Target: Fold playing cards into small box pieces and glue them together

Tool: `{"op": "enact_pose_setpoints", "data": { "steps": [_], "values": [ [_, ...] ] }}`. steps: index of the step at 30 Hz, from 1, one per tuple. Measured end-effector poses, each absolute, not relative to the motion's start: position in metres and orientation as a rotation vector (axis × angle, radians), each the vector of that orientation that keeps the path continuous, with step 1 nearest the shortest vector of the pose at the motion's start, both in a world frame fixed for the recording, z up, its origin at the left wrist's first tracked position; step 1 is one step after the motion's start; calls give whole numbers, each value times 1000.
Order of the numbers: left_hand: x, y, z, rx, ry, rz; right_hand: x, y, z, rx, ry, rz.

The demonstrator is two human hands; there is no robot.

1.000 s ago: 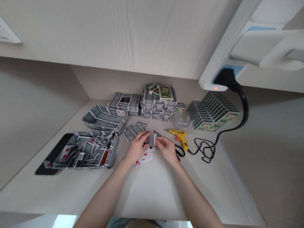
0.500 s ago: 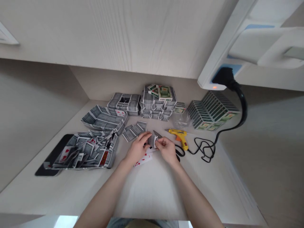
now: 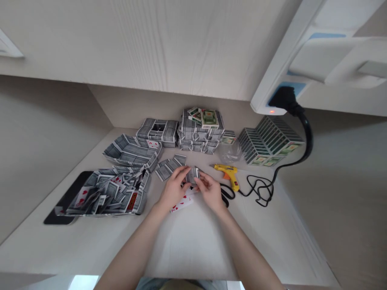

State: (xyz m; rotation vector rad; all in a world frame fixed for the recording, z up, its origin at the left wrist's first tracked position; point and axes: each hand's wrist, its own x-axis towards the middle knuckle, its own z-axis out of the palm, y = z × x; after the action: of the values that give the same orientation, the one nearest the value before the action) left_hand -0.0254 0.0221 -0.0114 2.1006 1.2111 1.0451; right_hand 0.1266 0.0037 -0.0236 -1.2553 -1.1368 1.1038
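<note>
Between my two hands is a small grey-patterned playing card piece (image 3: 192, 175), raised a little over the table. My left hand (image 3: 175, 188) grips its left side, thumb below and fingers above. On the other side, my right hand (image 3: 210, 191) pinches the right edge. Beneath them lie loose playing cards (image 3: 182, 204) with red hearts facing up. More grey-backed cards (image 3: 171, 166) are spread just beyond my left hand. Black scissors handles (image 3: 227, 193) show beside my right hand; the blades are mostly hidden. A yellow glue gun (image 3: 229, 175) rests to the right.
At left, a card-built box (image 3: 142, 197) full of card pieces overlaps a dark flat device (image 3: 62, 219). Behind are an open card tray (image 3: 130, 151), stacked card boxes (image 3: 201, 135) and rows of card packs (image 3: 269, 141). A black cord (image 3: 308, 137) hangs from a power strip (image 3: 261, 100).
The card piece has turned so its patterned back faces up more fully. My right fingers have shifted along its right edge, and my left hand stays on it.
</note>
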Motion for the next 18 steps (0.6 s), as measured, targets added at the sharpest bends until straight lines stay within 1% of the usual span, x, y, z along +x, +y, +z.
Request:
{"op": "enact_pose_setpoints", "data": {
  "steps": [9, 18],
  "values": [
    [-28, 22, -13, 2205, 1169, 1044, 124, 0, -28, -1272, -1235, 1007],
    [-22, 12, 0, 2146, 1021, 1015, 123, 2, -18, -1141, -1091, 1227]
  ]
}}
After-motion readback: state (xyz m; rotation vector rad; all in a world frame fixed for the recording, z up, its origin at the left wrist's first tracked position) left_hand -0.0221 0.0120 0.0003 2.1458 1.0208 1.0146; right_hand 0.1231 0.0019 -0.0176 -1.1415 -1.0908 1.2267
